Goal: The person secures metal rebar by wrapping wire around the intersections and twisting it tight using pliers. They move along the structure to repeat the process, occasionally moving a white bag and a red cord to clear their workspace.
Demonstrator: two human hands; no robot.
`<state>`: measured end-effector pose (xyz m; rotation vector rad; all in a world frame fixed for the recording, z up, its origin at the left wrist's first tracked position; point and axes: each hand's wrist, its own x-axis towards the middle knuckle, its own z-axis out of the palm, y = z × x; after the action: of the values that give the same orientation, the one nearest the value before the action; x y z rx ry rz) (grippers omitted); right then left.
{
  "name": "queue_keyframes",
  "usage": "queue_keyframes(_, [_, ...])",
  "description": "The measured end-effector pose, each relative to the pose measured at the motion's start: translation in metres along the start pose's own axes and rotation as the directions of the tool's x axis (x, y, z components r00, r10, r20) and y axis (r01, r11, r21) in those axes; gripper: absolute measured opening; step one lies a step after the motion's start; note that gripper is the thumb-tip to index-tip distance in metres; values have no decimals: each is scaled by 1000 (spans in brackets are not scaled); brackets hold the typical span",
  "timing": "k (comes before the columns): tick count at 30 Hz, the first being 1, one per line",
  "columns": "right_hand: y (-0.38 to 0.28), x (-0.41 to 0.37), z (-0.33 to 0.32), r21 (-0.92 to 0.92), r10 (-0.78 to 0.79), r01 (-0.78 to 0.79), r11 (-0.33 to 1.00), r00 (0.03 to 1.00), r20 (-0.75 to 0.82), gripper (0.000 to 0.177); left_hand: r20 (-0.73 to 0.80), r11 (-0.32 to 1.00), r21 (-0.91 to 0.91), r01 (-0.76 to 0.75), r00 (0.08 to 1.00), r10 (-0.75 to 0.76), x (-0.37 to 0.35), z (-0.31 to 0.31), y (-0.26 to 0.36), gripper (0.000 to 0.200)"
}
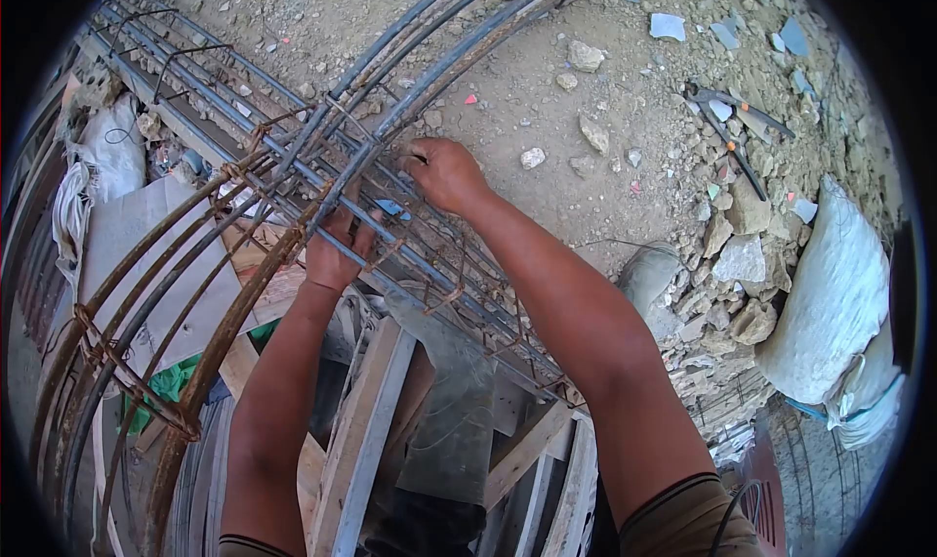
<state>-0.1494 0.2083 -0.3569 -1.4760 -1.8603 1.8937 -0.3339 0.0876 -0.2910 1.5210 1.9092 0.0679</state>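
Two bundles of steel reinforcing bars, a straight rebar cage [459, 288] and a curved set of rusty bars [220, 362], cross in front of me. Among the bars at the crossing is my left hand [337, 249], its fingers partly hidden by the steel. My right hand [447, 174] is closed at the far side of the crossing, thumb and fingers pinched together close to the bars. Whatever it grips is too small to make out. Thin tie wire and square stirrups bind the bars around both hands.
End-cutting pincers [737, 132] with long handles lie on the dirt at right. Stones [747, 259] are heaped beside a white sack [830, 293]. Timber planks [366, 430] stand below the cage, near my leg. A pale board [156, 264] and green plastic [171, 386] lie left.
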Motion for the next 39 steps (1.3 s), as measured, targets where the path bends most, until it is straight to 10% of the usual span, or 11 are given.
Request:
queue_keyframes(5, [6,28,-14,-209,-124,151,966,983,135,25,17,984,-113,137,991,-136,-3,4,10,59])
queue_keyframes(10, [-8,22,-21,-332,-75,126,935,984,162,27,-15,990,134,-40,999,42,-1,4,1,61])
queue_keyframes(22, [-10,9,4,121,-40,35,992,998,38,33,116,993,114,21,993,-34,4,-5,10,62])
queue_keyframes(24, [-12,10,0,470,239,-364,804,922,306,32,96,992,126,9,995,-21,4,-1,6,62])
queue_keyframes(34, [-23,24,-1,292,252,-383,876,881,400,36,49,996,88,-27,999,23,5,-1,5,61])
queue_keyframes(39, [-25,18,13,-30,101,-98,995,980,169,32,-43,987,125,-99,994,105,5,2,3,61])
